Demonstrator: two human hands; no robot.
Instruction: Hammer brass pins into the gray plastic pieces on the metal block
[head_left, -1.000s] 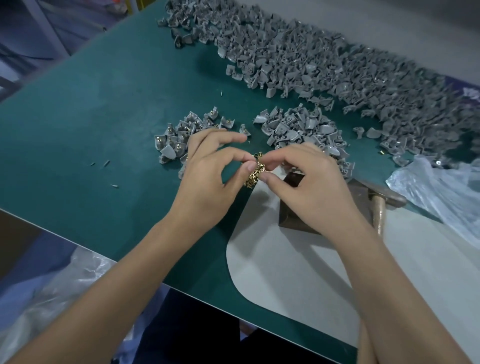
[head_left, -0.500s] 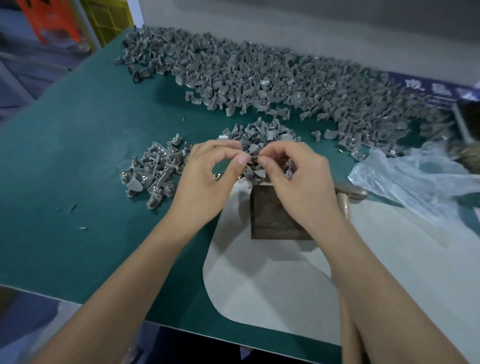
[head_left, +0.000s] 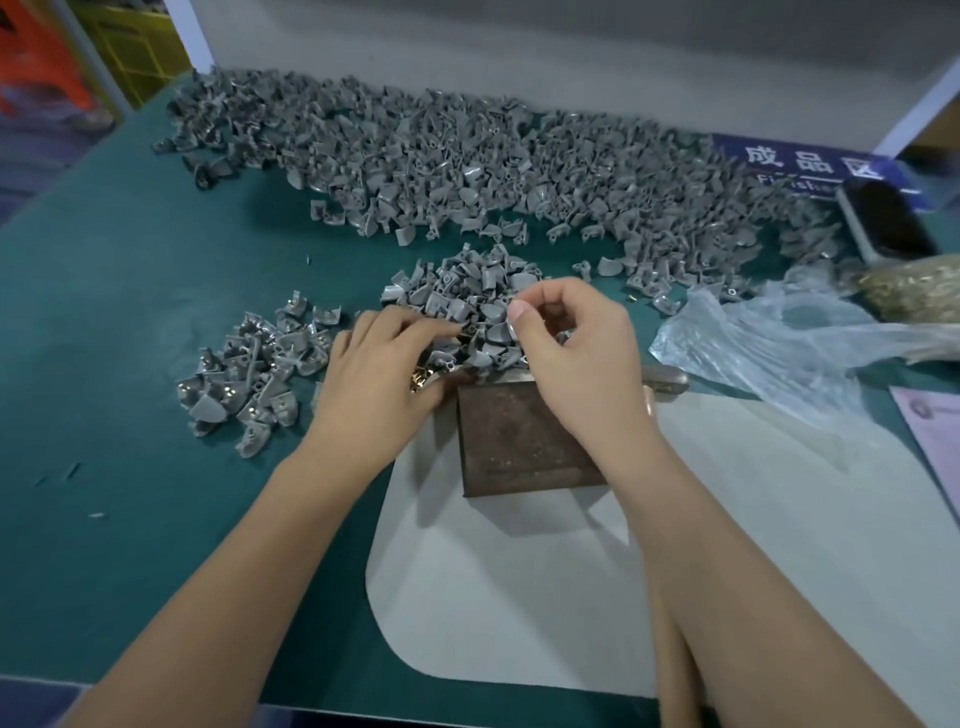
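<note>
Both hands have dropped from picking at the brass pins to the middle pile at frame centre. The left hand cups pins and fingers a piece; the right hand is curled, contents unclear. The block lies bare below, so loading comes next.

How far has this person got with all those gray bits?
Done, it seems: a small heap at left shows metal dots, likely pins. In hand: the left hand holds brass pins and reaches into the middle heap; the right hand picks there too. Left: the metal block is bare, and the big back pile waits.
</note>
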